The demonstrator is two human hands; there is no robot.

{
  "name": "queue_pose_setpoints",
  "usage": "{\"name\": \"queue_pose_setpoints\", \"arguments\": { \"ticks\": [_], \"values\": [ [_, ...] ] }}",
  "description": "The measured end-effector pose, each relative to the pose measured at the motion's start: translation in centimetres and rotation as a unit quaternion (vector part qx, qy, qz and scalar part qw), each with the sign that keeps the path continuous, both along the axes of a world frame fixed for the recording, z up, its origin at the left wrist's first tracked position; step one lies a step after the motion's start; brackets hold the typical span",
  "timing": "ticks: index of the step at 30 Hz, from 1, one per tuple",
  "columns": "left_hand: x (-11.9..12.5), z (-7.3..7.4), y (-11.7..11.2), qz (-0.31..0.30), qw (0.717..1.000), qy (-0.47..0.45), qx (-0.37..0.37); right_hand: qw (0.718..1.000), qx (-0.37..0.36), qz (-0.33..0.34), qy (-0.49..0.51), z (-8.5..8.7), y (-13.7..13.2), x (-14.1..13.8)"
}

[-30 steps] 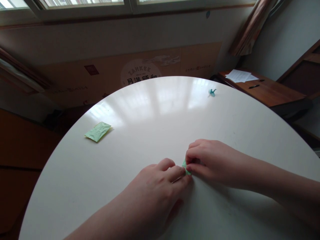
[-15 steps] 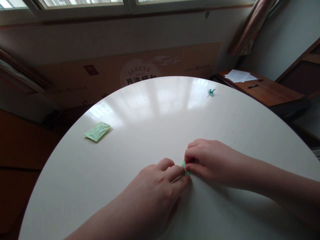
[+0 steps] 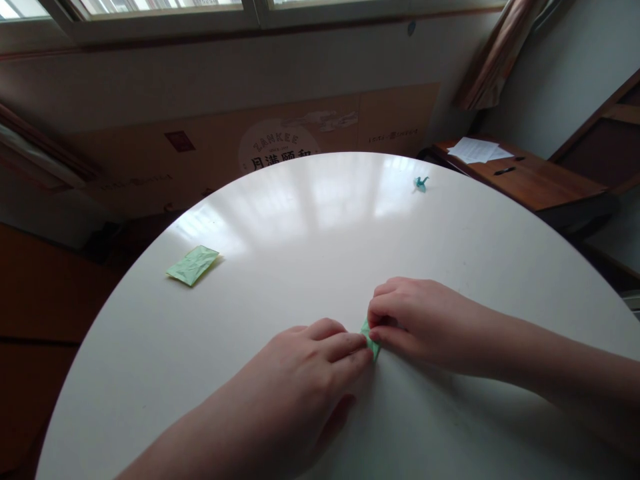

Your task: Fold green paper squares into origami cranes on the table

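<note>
A small piece of folded green paper (image 3: 371, 343) lies on the white table, mostly covered by my fingers. My right hand (image 3: 407, 320) pinches its right side between thumb and bent fingers. From the left, my left hand (image 3: 325, 370) presses its fingertips on the paper's near left edge, with the fingers close together and the thumb tucked low. The paper's outline is only partly visible, showing a pointed end toward me.
A flat packet of light green paper (image 3: 193, 265) lies at the table's left. Near the far edge stands a tiny teal folded paper figure (image 3: 421, 184). Beyond the round white table (image 3: 280, 253), a wooden desk (image 3: 550, 180) carries white sheets (image 3: 477, 150) and a pen (image 3: 505, 171).
My left hand has slid slightly left and back, so more of the green paper's near point shows. My right hand keeps its pinch in nearly the same place.
</note>
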State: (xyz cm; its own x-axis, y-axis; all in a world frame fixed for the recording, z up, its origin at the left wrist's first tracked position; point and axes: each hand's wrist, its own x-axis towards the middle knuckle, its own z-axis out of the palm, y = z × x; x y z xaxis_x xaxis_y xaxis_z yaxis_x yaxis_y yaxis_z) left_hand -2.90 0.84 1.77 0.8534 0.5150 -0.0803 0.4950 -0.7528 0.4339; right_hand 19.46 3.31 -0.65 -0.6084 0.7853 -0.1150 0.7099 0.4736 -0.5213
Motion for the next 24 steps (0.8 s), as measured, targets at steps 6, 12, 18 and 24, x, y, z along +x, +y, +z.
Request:
{"name": "queue_pose_setpoints", "arguments": {
  "ticks": [6, 12, 18, 24],
  "values": [
    [0.07, -0.71, 0.19, -0.017, 1.0, -0.003, 0.023, 1.0, -0.003, 0.0, -0.008, 0.21, 0.12, -0.1],
    [0.01, -0.87, 0.17, -0.017, 1.0, 0.005, 0.023, 1.0, -0.002, 0.003, -0.019, 0.39, 0.08, -0.29],
    [0.25, -0.36, 0.2, -0.011, 1.0, 0.021, 0.01, 1.0, 0.008, 0.0, -0.027, 0.52, 0.05, -0.4],
    [0.45, -0.19, 0.26, 0.004, 0.999, 0.035, -0.006, 0.998, 0.022, 0.004, -0.054, 0.84, -0.05, -0.63]
  ]
}}
